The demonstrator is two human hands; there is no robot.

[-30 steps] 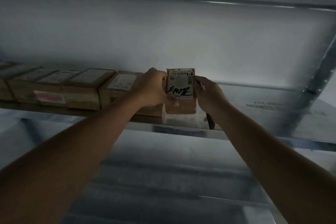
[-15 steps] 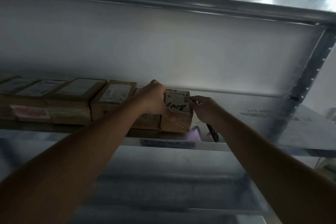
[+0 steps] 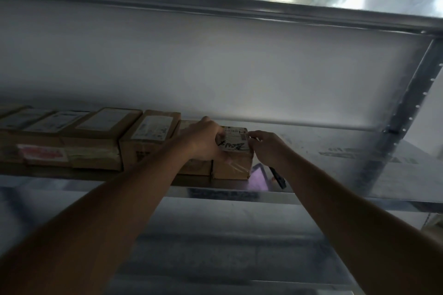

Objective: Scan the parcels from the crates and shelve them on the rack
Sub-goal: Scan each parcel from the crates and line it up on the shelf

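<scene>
Parcel duty: a small brown cardboard parcel (image 3: 236, 153) with a white scrawled label sat on the grey metal rack shelf (image 3: 335, 158), at the right end of a row of brown cardboard boxes (image 3: 148, 141). The left hand (image 3: 206, 139) gripped its left side; the right hand (image 3: 266, 148) pinched its right edge, a dark pen-like object (image 3: 278, 178) below it.

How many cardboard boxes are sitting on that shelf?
About 7, in one row: three at the dim far left, two mid-row, one mostly behind the left hand, and the end box. More may lie beyond the left edge.
</scene>
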